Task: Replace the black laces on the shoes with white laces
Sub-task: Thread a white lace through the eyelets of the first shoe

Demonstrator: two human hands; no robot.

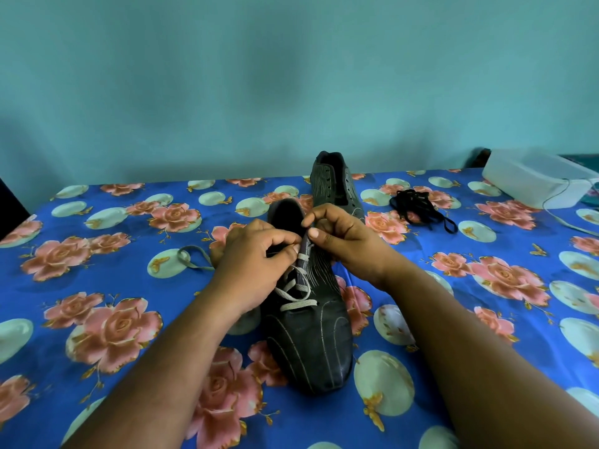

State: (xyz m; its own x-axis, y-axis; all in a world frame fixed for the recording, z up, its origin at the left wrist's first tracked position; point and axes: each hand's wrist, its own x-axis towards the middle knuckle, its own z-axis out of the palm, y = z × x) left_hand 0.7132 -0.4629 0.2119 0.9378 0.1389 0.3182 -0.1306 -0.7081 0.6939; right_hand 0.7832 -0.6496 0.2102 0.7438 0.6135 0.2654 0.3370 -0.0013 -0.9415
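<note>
Both forearms reach in from the bottom edge toward the near shoe (308, 335), which lies on the floral-clothed surface (97, 319) with its toe pointing at me. I see my left hand (256, 257) curled at the left side of the shoe's opening, fingertips pinching the white lace (296, 294) near the upper eyelets. My right hand (343, 238) is close beside it, thumb and forefinger pinched on the shoe's right eyelet edge at the tongue; whether lace is also between those fingers, I cannot tell. White lace crosses the lower eyelets, and a loose end (191, 257) trails left across the cloth. Behind, the second shoe (337, 184) stands with bare eyelets, toe also toward me. Right of it, a tangle of black laces (418, 205) lies on the cloth. At the far right sits a white box (531, 179) with a thin cord (557, 209).
</note>
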